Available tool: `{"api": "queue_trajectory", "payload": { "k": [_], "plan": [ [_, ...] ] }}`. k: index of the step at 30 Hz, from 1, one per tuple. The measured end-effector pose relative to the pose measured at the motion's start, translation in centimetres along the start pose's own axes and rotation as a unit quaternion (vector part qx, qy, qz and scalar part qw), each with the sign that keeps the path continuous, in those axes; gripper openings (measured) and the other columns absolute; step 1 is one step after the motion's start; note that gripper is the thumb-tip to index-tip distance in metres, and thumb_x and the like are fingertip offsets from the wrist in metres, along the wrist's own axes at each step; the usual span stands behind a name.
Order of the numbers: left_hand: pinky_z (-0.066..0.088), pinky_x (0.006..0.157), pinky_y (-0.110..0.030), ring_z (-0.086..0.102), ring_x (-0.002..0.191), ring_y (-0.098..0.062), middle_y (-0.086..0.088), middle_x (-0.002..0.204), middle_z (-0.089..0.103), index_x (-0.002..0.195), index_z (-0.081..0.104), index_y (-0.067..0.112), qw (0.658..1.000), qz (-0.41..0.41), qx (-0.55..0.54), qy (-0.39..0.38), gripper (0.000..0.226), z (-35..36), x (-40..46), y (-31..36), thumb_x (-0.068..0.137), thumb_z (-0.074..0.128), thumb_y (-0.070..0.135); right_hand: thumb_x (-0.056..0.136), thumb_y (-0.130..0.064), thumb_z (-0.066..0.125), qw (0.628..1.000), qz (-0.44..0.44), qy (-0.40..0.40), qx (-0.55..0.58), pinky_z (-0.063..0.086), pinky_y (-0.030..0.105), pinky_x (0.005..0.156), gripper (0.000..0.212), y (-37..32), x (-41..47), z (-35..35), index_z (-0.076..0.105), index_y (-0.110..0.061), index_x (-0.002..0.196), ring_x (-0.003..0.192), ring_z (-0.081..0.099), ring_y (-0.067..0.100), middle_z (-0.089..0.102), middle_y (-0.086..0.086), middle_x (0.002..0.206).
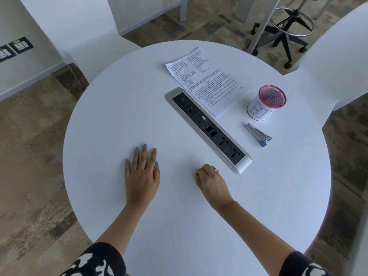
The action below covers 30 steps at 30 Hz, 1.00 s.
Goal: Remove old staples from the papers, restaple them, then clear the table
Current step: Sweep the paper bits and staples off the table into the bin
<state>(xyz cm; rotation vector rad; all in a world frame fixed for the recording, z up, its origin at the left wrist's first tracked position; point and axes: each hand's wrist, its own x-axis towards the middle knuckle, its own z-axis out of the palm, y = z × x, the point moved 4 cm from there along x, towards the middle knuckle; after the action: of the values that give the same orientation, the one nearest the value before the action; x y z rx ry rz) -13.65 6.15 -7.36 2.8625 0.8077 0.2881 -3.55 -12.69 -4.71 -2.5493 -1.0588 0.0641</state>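
A printed stack of papers (207, 80) lies flat at the far side of the round white table (119, 96). A small silver and blue stapler (258, 134) lies to the right, in front of a red mesh cup (266, 102) wrapped in a paper label reading "BI". My left hand (141, 172) rests flat on the table with straight fingers, well away from the papers. My right hand (211, 181) sits on the table with its fingers curled under, holding nothing I can see, just short of the socket strip's near end.
A silver socket strip (207, 128) is set into the table and runs diagonally between my hands and the papers. White chairs stand at the far left (79, 32) and right (334, 62). A black stool (288, 30) stands on the floor beyond.
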Motion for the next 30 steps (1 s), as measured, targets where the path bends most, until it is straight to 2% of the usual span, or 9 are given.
{"api": "queue_trajectory", "payload": {
  "k": [2, 4, 7, 11, 15, 18, 21, 25, 30],
  "plan": [
    [0.030, 0.109, -0.056, 0.035, 0.145, -0.031, -0.010, 0.157, 0.036, 0.144, 0.047, 0.019, 1.000, -0.001, 0.001, -0.003, 0.047, 0.0, 0.1, 0.0, 0.101, 0.032, 0.029, 0.076, 0.009, 0.063, 0.999, 0.013, -0.010, 0.037, 0.040, 0.029, 0.044, 0.019, 0.1, 0.2, -0.2, 0.054, -0.005, 0.066, 0.056, 0.045, 0.022, 0.049, 0.007, 0.070],
    [0.030, 0.110, -0.056, 0.035, 0.145, -0.031, -0.010, 0.157, 0.036, 0.144, 0.047, 0.019, 1.000, -0.002, 0.001, -0.007, 0.047, 0.0, 0.0, 0.0, 0.101, 0.030, 0.030, 0.084, 0.002, 0.055, 0.987, 0.081, -0.031, 0.132, 0.041, 0.029, 0.055, 0.015, 0.5, 0.4, -1.0, 0.053, -0.004, 0.071, 0.062, 0.047, 0.022, 0.051, 0.005, 0.074],
    [0.030, 0.110, -0.056, 0.034, 0.145, -0.030, -0.010, 0.157, 0.036, 0.144, 0.047, 0.019, 1.000, -0.004, -0.003, -0.007, 0.048, -0.1, 0.0, 0.0, 0.101, 0.030, 0.030, 0.090, -0.007, 0.051, 0.920, 0.232, -0.047, 0.311, 0.038, 0.023, 0.056, 0.017, 1.9, 0.8, -2.8, 0.055, -0.003, 0.074, 0.059, 0.044, 0.013, 0.052, 0.000, 0.070],
    [0.030, 0.110, -0.055, 0.032, 0.146, -0.029, -0.009, 0.158, 0.035, 0.145, 0.046, 0.019, 1.000, -0.007, -0.006, -0.010, 0.048, 0.0, -0.1, -0.1, 0.102, 0.030, 0.030, 0.092, -0.006, 0.053, 0.826, 0.310, 0.068, 0.465, 0.043, 0.021, 0.060, 0.024, 4.6, 2.7, -6.6, 0.060, -0.013, 0.071, 0.054, 0.048, 0.005, 0.054, -0.007, 0.061],
    [0.029, 0.111, -0.056, 0.033, 0.146, -0.030, -0.009, 0.158, 0.035, 0.146, 0.045, 0.019, 1.000, -0.004, -0.003, -0.010, 0.048, 0.0, -0.2, -0.1, 0.101, 0.031, 0.030, 0.093, -0.003, 0.050, 0.789, 0.304, 0.191, 0.498, 0.040, 0.012, 0.050, 0.029, 8.4, 5.9, -13.1, 0.054, -0.010, 0.066, 0.045, 0.043, 0.002, 0.049, -0.012, 0.045],
    [0.030, 0.111, -0.056, 0.034, 0.146, -0.030, -0.010, 0.158, 0.035, 0.145, 0.046, 0.018, 1.000, -0.004, -0.002, -0.010, 0.048, 0.0, -0.1, -0.1, 0.101, 0.033, 0.029, 0.089, -0.007, 0.053, 0.800, 0.298, 0.253, 0.455, 0.043, 0.015, 0.053, 0.029, 12.7, 8.9, -17.8, 0.055, -0.013, 0.061, 0.047, 0.045, 0.003, 0.050, -0.012, 0.043],
    [0.029, 0.111, -0.056, 0.034, 0.146, -0.030, -0.010, 0.158, 0.035, 0.146, 0.046, 0.018, 1.000, -0.004, -0.002, -0.010, 0.048, 0.0, -0.2, -0.1, 0.101, 0.032, 0.029, 0.080, -0.016, 0.055, 0.835, 0.311, 0.271, 0.363, 0.045, 0.027, 0.061, 0.023, 16.9, 11.4, -20.7, 0.062, -0.017, 0.058, 0.049, 0.047, 0.005, 0.053, -0.008, 0.048],
    [0.030, 0.110, -0.056, 0.035, 0.145, -0.031, -0.010, 0.157, 0.037, 0.144, 0.048, 0.018, 1.000, -0.004, -0.003, -0.008, 0.048, -0.1, 0.0, 0.0, 0.100, 0.033, 0.030, 0.082, -0.020, 0.054, 0.909, 0.304, 0.211, 0.192, 0.048, 0.031, 0.066, 0.024, 20.2, 13.9, -22.0, 0.067, 0.000, 0.087, 0.047, 0.056, -0.004, 0.060, 0.006, 0.065],
    [0.030, 0.110, -0.057, 0.035, 0.145, -0.031, -0.010, 0.156, 0.038, 0.143, 0.049, 0.018, 1.000, -0.006, -0.007, -0.009, 0.048, -0.2, 0.0, 0.1, 0.100, 0.033, 0.030, 0.086, -0.009, 0.052, 0.967, 0.221, 0.127, 0.016, 0.047, 0.039, 0.073, 0.021, 20.2, 15.7, -21.3, 0.067, 0.006, 0.086, 0.084, 0.061, 0.035, 0.067, 0.021, 0.087]
  ]
}}
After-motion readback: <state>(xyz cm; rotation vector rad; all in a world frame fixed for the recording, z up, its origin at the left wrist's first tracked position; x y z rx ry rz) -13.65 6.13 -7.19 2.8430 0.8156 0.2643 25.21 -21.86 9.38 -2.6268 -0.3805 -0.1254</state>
